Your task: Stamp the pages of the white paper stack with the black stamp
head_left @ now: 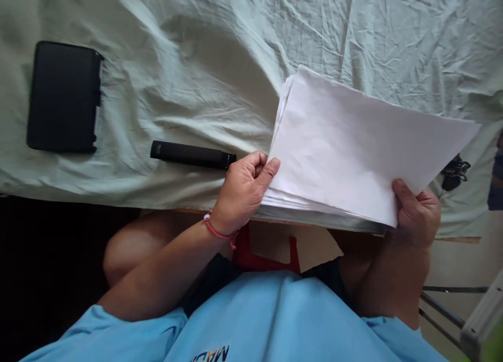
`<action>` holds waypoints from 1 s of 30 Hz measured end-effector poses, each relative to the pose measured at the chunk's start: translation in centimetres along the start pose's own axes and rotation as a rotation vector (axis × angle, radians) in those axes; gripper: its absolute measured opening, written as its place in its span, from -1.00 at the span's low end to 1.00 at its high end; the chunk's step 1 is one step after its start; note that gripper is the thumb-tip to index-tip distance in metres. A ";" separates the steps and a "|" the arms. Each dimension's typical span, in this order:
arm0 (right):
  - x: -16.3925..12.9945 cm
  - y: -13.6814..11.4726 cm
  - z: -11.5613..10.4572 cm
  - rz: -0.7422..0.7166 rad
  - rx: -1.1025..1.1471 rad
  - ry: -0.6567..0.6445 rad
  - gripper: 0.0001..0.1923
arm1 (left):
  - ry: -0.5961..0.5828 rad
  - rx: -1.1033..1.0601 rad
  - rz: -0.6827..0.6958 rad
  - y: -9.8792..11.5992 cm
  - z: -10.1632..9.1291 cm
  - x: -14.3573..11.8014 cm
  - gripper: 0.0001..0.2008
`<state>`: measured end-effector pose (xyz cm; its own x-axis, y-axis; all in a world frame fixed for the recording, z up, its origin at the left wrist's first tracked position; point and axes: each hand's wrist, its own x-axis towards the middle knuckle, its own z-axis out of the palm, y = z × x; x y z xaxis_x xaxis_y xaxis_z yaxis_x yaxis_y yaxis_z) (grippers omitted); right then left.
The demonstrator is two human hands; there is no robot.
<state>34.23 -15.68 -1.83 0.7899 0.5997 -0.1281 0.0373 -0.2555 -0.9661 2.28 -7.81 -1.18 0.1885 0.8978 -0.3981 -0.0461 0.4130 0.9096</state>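
Holding, over the near part of a creased cloth (196, 53), stacked paper (353, 142), well right of a black case (63, 97). Pinching the paper's left edge with the left hand (239, 190), just beside a black bar (184, 153), and its near right corner with the right hand (420, 218), with fingers partly hidden beneath, near a small dark object (454, 172).

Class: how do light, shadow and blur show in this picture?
Head view: the paper stack reads bright, without harsh glare; soft shadows mark folds in the cloth; the dark area at lower left shows almost no detail; a green patch at lower right looks blurred.
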 end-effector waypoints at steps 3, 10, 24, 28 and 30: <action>0.3 0.1 0.1 -0.010 -0.004 0.022 -0.54 | -0.089 -0.043 -0.040 0.4 0.0 -0.1 -0.59; 0.6 0.6 0.4 -0.043 -0.011 0.038 -0.45 | -0.010 -0.081 -0.064 0.5 0.3 -0.1 -0.62; 0.9 0.5 -0.1 -0.016 0.031 0.074 -0.44 | 0.025 -0.133 -0.019 -0.1 0.5 0.4 -0.65; 0.8 0.3 0.0 -0.008 0.044 0.105 -0.45 | -0.056 -0.181 -0.048 0.3 0.4 0.3 -0.62; 0.8 0.3 0.0 -0.018 0.049 0.105 -0.45 | -0.057 -0.161 -0.053 0.4 0.4 0.3 -0.63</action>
<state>34.87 -15.25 -2.28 0.8493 0.5205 -0.0887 0.0245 -0.2066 -0.9781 2.68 -7.45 -0.91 0.2497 0.8661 -0.4331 -0.1901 0.4824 0.8550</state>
